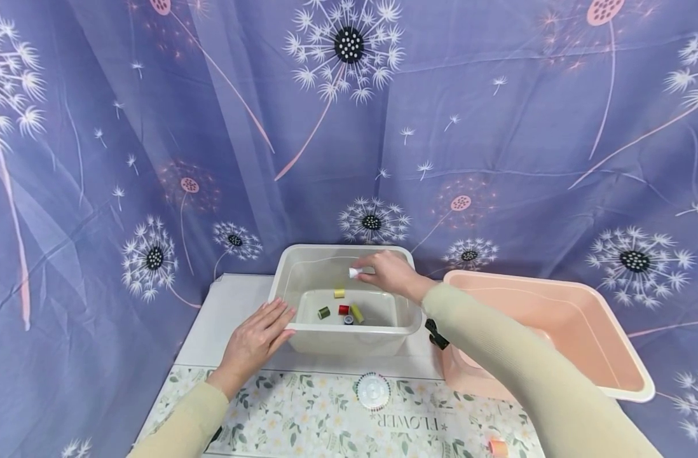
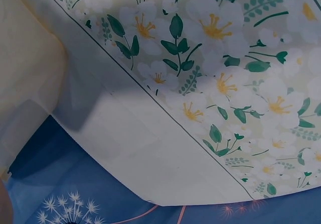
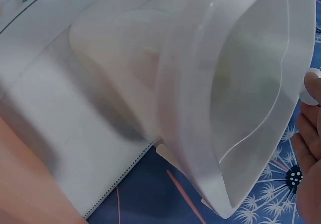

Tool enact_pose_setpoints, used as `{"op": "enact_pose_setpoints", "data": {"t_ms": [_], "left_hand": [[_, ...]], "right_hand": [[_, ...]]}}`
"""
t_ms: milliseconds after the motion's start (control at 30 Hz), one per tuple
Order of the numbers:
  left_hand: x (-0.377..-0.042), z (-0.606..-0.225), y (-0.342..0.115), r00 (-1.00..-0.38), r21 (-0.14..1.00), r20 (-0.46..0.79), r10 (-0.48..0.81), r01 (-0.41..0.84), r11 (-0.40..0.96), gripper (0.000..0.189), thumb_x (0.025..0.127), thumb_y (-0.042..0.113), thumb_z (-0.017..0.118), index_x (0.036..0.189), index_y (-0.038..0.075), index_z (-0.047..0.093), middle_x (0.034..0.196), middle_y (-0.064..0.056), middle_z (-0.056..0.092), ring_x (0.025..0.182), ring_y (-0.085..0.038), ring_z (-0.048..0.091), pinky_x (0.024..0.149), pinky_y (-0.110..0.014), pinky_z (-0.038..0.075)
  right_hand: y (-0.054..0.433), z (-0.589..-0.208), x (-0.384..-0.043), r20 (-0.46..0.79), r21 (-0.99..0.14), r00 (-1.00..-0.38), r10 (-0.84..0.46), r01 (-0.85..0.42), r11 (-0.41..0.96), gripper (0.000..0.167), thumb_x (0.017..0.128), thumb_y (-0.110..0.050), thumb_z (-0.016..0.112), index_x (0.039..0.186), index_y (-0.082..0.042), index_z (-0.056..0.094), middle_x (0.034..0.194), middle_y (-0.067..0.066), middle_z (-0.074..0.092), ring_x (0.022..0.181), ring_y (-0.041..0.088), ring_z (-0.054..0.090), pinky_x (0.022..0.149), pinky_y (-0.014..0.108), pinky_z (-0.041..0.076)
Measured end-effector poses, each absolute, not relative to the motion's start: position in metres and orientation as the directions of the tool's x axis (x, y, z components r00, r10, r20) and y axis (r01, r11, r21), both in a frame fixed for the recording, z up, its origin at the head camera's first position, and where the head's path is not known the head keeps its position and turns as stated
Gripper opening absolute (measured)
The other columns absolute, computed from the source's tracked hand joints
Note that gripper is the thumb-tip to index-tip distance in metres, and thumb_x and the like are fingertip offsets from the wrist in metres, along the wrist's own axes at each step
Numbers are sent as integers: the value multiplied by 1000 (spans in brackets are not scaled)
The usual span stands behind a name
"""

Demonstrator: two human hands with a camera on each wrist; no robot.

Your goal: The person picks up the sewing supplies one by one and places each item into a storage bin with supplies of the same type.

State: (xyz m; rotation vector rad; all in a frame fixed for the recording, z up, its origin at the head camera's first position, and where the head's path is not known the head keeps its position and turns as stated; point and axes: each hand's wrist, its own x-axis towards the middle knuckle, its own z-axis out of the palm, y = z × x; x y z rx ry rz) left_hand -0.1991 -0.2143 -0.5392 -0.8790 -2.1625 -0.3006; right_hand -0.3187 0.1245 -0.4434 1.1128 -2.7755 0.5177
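Observation:
My right hand (image 1: 390,272) pinches a white thread spool (image 1: 355,273) between thumb and fingers, above the inside of a whitish plastic bin (image 1: 349,343). In the right wrist view the spool (image 3: 308,89) shows at the right edge, by the bin's rim. My left hand (image 1: 259,340) rests on the bin's front left rim with its fingers extended. On the bin's floor lie several thread spools: a yellow one (image 1: 339,293), a dark green one (image 1: 323,312), a red one (image 1: 344,310), a yellow-green one (image 1: 356,313) and a dark one (image 1: 348,320) showing its pale end.
To the right stands a peach plastic bin (image 1: 601,331), under my right forearm. A round wheel of bead-headed pins (image 1: 373,391) lies on the floral mat (image 1: 303,407) in front. An orange spool (image 1: 498,448) is near the front edge. A blue dandelion-print curtain (image 1: 417,114) hangs behind.

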Motion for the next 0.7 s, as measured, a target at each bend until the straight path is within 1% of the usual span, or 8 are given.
{"op": "enact_pose_setpoints", "data": {"t_ms": [67, 100, 167, 300, 400, 533, 633, 700], "left_hand": [[-200, -539, -215, -471, -66, 730, 495, 673, 737, 66, 115, 53, 34, 130, 5, 77, 125, -19, 76, 119, -37, 73, 103, -54, 60], [-200, -540, -215, -472, -67, 729, 495, 671, 738, 66, 115, 53, 34, 130, 5, 77, 125, -19, 76, 119, -37, 73, 103, -54, 60], [-200, -540, -215, -478, -68, 725, 495, 667, 742, 67, 115, 53, 33, 130, 5, 77, 126, -18, 76, 120, -36, 73, 102, -54, 60], [-200, -541, -215, -482, -67, 724, 493, 663, 746, 69, 115, 54, 32, 130, 5, 77, 126, -18, 76, 120, -36, 73, 101, -55, 61], [-200, -541, -216, -485, -63, 723, 492, 663, 746, 68, 115, 54, 32, 130, 5, 77, 127, -18, 76, 120, -36, 72, 102, -54, 61], [-200, -541, -216, -485, -62, 722, 494, 665, 744, 68, 115, 54, 33, 131, 4, 77, 127, -19, 76, 120, -36, 72, 104, -53, 60], [-200, -542, -216, -481, -65, 724, 495, 666, 743, 67, 115, 53, 33, 130, 4, 77, 127, -19, 76, 120, -36, 72, 104, -53, 60], [-201, -542, -216, -477, -68, 726, 496, 668, 741, 67, 115, 53, 33, 130, 4, 77, 126, -19, 76, 120, -37, 72, 104, -54, 60]], "right_hand": [[123, -445, -321, 206, -263, -734, -647, -679, 685, 30, 99, -28, 81, 126, -16, 81, 123, 4, 79, 98, 26, 79, 67, 37, 64], [122, -446, -323, 197, -262, -737, -647, -675, 689, 30, 99, -28, 80, 127, -16, 81, 124, 4, 79, 98, 26, 79, 67, 37, 64], [120, -447, -325, 178, -264, -741, -647, -670, 694, 30, 99, -28, 80, 128, -16, 80, 125, 3, 79, 99, 27, 79, 71, 37, 65], [115, -449, -328, 137, -289, -742, -656, -664, 690, 31, 101, -26, 78, 129, -13, 79, 126, 5, 78, 101, 28, 79, 83, 41, 67], [111, -449, -329, 120, -299, -731, -672, -672, 677, 30, 101, -24, 78, 128, -12, 79, 123, 6, 79, 101, 28, 79, 89, 43, 67], [107, -450, -331, 120, -286, -697, -707, -706, 648, 27, 101, -20, 77, 125, -10, 79, 120, 6, 80, 102, 27, 79, 95, 41, 65], [104, -451, -334, 119, -273, -674, -729, -728, 629, 26, 101, -19, 77, 124, -8, 80, 120, 7, 80, 105, 26, 78, 98, 39, 64], [102, -452, -336, 108, -267, -669, -735, -732, 627, 26, 101, -19, 77, 125, -8, 80, 120, 7, 80, 107, 26, 78, 100, 40, 64]]}}
